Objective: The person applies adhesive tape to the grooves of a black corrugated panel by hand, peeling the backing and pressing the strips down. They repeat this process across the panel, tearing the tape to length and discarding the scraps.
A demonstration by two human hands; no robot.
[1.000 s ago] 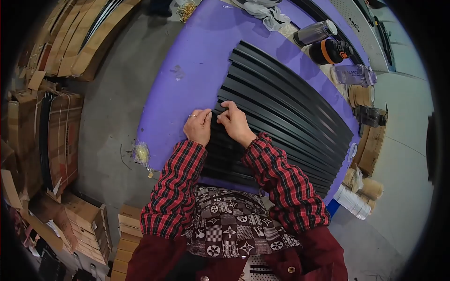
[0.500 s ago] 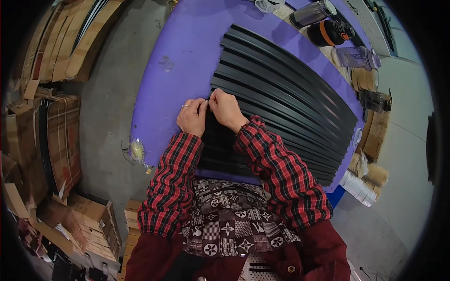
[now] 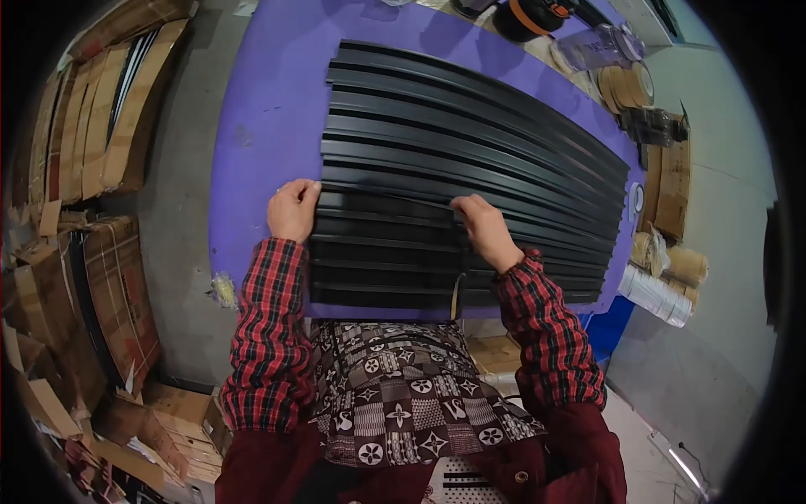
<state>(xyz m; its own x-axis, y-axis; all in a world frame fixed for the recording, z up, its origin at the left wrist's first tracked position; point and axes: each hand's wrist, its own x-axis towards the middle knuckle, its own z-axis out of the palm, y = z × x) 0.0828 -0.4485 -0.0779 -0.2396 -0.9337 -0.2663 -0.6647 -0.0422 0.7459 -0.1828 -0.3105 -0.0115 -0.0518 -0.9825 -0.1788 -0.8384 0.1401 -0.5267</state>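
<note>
Several long black ribbed profiles (image 3: 504, 168) lie side by side on a purple-covered table (image 3: 252, 92). At their left ends, my left hand (image 3: 291, 212) is closed in a pinch on one end of a thin black strip (image 3: 395, 196). Farther along the same profile, my right hand (image 3: 487, 231) pinches the strip between thumb and fingers. From the right hand the strip's loose tail hangs over the front profiles toward the table's near edge, showing a yellowish side. The fingertips hide exactly how the strip meets the profile.
Drink bottles, including a black one with an orange band (image 3: 525, 18) and a clear one (image 3: 598, 48), stand along the far side. Tape rolls (image 3: 625, 86) and a white roll (image 3: 655, 296) sit at the right. Cardboard boxes (image 3: 109, 286) are stacked on the left.
My hands were together at the profiles' left ends. The right hand has moved right along the profile, with the strip now stretched between both hands. The view has shifted slightly.
</note>
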